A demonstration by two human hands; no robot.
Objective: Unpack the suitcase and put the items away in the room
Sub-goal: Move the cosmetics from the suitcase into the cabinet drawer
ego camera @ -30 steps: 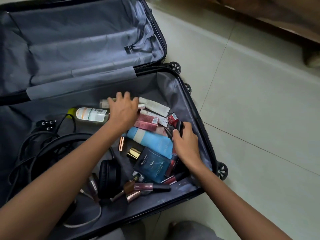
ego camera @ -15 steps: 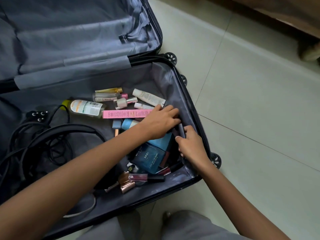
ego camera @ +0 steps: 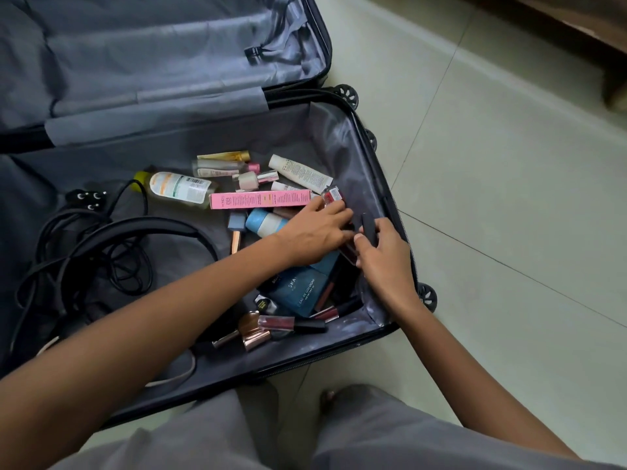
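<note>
In the suitcase [ego camera: 356, 157] cables [ego camera: 125, 266] lie left — long box [ego camera: 259, 200] behind cologne box [ego camera: 302, 293], right.

Dark stick [ego camera: 368, 226] in right hand [ego camera: 386, 262]: blurred (mascara, perhaps).

We see the open suitcase [ego camera: 346, 144] filling the left and centre of the frame. At centre right the left hand [ego camera: 312, 232] rests on small cosmetics just below a pink box [ego camera: 259, 200]. Beside it the right hand [ego camera: 386, 262] pinches a dark tube [ego camera: 368, 227]. Black cables [ego camera: 84, 252] lie at the left.
</note>
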